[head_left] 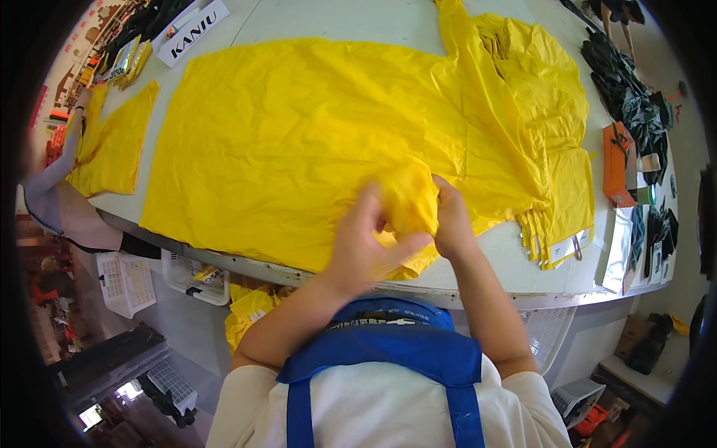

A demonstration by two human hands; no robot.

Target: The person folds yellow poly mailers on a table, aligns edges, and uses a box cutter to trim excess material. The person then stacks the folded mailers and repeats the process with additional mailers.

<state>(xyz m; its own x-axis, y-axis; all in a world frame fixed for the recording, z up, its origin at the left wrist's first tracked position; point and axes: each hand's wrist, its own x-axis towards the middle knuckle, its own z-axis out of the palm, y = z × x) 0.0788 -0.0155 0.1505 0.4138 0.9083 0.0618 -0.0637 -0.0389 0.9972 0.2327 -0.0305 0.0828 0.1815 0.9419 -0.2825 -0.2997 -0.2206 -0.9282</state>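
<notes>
A large yellow garment (269, 142) of thin, smooth fabric lies spread over the table in front of me. At its near right part a bunched wad of yellow fabric (413, 196) is lifted between my hands. My right hand (452, 222) grips the wad's right side, its fingers partly hidden behind the cloth. My left hand (364, 243) is at the wad's left and lower side, thumb stretched along beneath it; its fingers are smeared by motion. Whether the wad is part of the spread garment cannot be made out.
Folded yellow garments (538, 97) are piled at the right. Dark garments (626, 82), an orange box (618, 164) and a small metal tool (576, 248) are at the right too. A co-worker's arm (56, 170) reaches to yellow fabric (119, 142) at the left. White crates (125, 282) stand below the table edge.
</notes>
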